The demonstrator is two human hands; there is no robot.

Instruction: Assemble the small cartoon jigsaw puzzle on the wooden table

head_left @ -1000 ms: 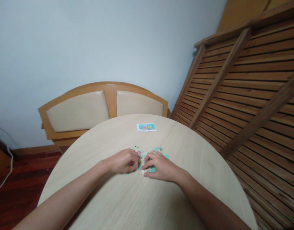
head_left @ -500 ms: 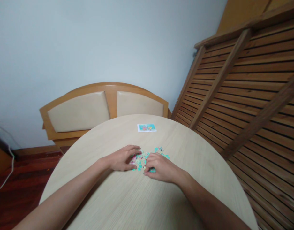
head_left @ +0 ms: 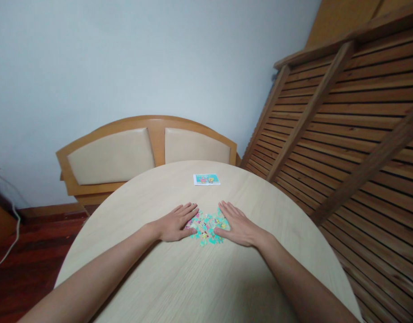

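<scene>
Between my hands lies a loose heap of small jigsaw puzzle pieces (head_left: 208, 224), mostly turquoise with pink, yellow and white ones. My left hand (head_left: 176, 223) rests flat at the heap's left side, fingers stretched out and thumb apart. On the right side my right hand (head_left: 238, 224) lies likewise, open, with its thumb reaching over the pieces. Both hands touch the edges of the heap and cover some pieces. Beyond them, a small picture card (head_left: 206, 180) shows cartoon figures on a turquoise ground.
Everything rests on a round, pale wooden table (head_left: 152, 278). Behind it stands a wooden headboard (head_left: 157, 134) with cream padded panels, against a pale wall. A large slatted wooden frame (head_left: 327, 130) leans at the right. At the far left a white cable (head_left: 16, 237) hangs down to the reddish floor.
My right hand has uncurled from its bent-finger pose and moved right, now flat at the heap's edge. My left hand has flattened slightly. The pieces sit closer together.
</scene>
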